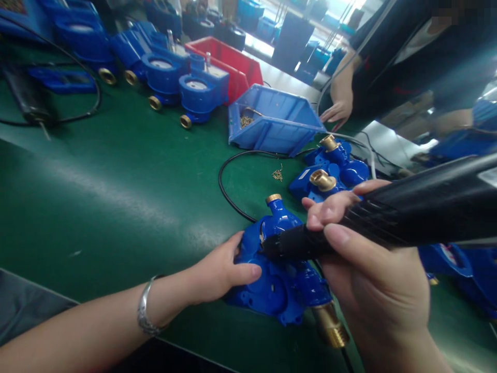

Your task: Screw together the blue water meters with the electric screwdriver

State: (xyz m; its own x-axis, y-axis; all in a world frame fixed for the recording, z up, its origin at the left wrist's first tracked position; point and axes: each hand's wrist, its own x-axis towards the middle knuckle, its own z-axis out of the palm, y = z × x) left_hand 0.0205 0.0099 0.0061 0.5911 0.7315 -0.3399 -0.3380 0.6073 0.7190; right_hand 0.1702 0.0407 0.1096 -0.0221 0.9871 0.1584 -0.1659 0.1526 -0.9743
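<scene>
Meter [272, 298] on table [135, 181], driver [435, 202] pointed into it.
Holds meter's left side with left hand [217, 274]; grips driver in right hand [376, 280], screening part of meter. Includes, beyond: screws [277, 173], cable [220, 181], blue bin [267, 135], red bin [244, 77], row of meters [165, 77], another person's hand [339, 106] near blue bin.

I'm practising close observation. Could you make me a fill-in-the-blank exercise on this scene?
1. The right hand grips a tool coloured ____.
2. The left hand holds a blue housing; a silver bangle circles the ____ wrist.
3. Behind the light-blue bin stands another bin, coloured ____.
4. Small loose screws lie on a tabletop coloured ____.
Missing words: black; left; red; green.
</scene>
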